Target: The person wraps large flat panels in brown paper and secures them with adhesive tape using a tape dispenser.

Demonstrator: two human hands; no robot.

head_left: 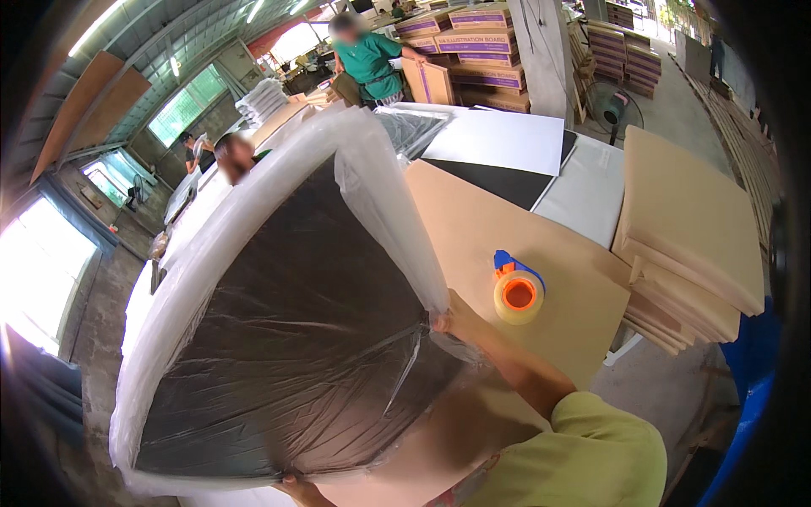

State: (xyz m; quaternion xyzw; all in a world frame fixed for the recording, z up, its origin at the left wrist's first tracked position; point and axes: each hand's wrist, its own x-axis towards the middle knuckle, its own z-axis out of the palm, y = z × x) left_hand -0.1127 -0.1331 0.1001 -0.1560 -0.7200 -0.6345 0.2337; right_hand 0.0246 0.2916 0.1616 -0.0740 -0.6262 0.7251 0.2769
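Observation:
A large flat package of black board (296,338), wrapped in clear plastic film with a thick whitish border, stands tilted up in front of me. My right hand (452,324) is closed around its right edge, where the film bunches and creases. At the lower edge, my left hand (300,490) grips the package from below, with only part of the hand showing. To the right of the package, a blue and orange tape dispenser (505,260) with a wide roll of clear tape (517,306) sits on a brown cardboard sheet (583,308).
Brown cardboard pieces (693,211) are stacked at the right. Beyond the brown sheet lie a white sheet (507,139) and a black sheet (481,177). A person in green (376,63) handles a board near stacked cartons (481,46). A fan (615,108) stands by a pillar (545,59).

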